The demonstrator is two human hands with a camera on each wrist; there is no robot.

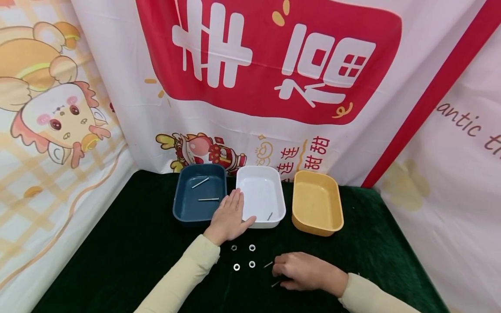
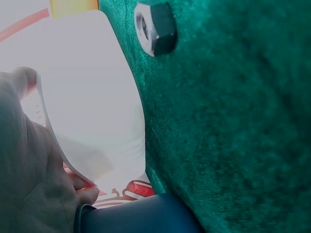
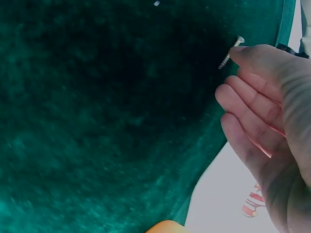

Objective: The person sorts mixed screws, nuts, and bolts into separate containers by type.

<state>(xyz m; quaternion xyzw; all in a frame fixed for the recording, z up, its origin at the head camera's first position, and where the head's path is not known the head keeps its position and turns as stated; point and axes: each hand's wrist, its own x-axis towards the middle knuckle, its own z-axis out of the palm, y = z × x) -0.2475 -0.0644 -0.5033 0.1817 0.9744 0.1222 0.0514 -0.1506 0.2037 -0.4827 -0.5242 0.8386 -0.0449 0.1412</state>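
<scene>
My left hand [image 1: 228, 217] lies with straight fingers over the near left side of the white tray [image 1: 260, 171], its thumb by the near rim. In the left wrist view, its thumb and fingers are beside the tray wall. My right hand [image 1: 299, 270] is low over the green cloth, fingers bent, a gap showing between thumb and fingers. One screw [image 1: 268, 264] lies by its fingertips. Another screw [image 1: 275, 284] lies by its thumb; the right wrist view shows a screw [image 3: 224, 60] partly behind the thumb tip. Several hex nuts [image 1: 252, 264] lie between the hands.
To the left of the white tray stands a dark blue tray [image 1: 178, 204] with two long screws [image 1: 208, 199] in it. A small screw [image 1: 270, 216] lies in the white tray. A yellow tray [image 1: 317, 202] stands at the right. Printed cloth [image 1: 274, 108] hangs behind.
</scene>
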